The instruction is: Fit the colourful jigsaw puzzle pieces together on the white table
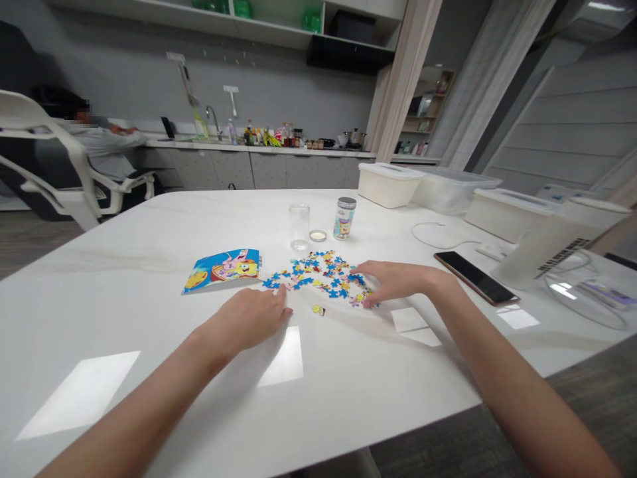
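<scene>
While both palms rest on the white tabletop (149, 279), the left hand (251, 320) lies with fingers flat and loosely together, holding nothing, puzzle pieces (318, 273) just beyond its fingertips; the right hand (393, 282) spreads wide fingers over their edge.

An office break room: a kitchen counter (259, 147) with sink and bottles, wall shelves (239, 23), and office chairs (50, 159).

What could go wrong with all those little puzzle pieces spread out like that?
The right hand, spread over the loose puzzle pieces, might scatter some; one stray piece lies apart near the left hand. A forward reach could tip the empty clear jar standing behind the pile.
</scene>
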Motion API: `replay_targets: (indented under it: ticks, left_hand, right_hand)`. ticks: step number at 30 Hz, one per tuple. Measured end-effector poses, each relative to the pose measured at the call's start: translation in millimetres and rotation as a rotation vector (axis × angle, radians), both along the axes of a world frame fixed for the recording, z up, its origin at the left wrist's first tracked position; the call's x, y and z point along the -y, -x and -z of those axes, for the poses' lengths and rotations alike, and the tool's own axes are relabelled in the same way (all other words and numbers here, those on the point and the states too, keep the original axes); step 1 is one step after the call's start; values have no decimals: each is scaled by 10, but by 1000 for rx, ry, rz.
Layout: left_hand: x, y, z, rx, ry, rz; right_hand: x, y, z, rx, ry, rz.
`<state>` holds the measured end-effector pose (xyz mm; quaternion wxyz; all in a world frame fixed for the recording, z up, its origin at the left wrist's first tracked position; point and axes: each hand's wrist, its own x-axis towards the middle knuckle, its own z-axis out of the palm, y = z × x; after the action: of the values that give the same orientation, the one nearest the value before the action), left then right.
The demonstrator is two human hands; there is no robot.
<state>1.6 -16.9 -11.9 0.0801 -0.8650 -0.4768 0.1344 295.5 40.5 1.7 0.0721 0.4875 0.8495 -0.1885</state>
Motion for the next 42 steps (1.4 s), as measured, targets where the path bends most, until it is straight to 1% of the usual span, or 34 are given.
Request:
replay_targets:
  ticks: [4, 7, 11, 14, 19, 27, 32, 34, 37, 42]
  left_hand:
    - [-15, -10, 28, 32, -5, 3]
    - [-18, -27, 48, 46, -23, 99]
    - [-3, -51, 79, 44, -50, 252]
    - [12, -67, 87, 74, -42, 313]
    - [30, -89, 78, 74, -38, 289]
    - [57, -158, 80, 14, -28, 253]
    - [88, -201, 54, -15, -16, 116]
    - [95, -203, 47, -33, -25, 82]
    - [95, -195, 53, -39, -51, 80]
    - [84, -181, 92, -16, -79, 121]
  right_hand:
    - [-40, -31, 40, -30, -40, 0]
    - [-69, -96, 38, -13, -50, 21]
    - [-84, -177, -11, 95, -87, 104]
    - [-86, -189, -34, 105, -71, 133]
    - [-75, -152, -44, 55, -12, 101]
    - [-41, -28, -40, 47, 16, 121]
    - [-48, 13, -7, 53, 19, 96]
    - [-46, 11, -5, 42, 10, 86]
    - [-41, 5, -11, 14, 31, 96]
    - [-45, 5, -4, 5, 76, 130]
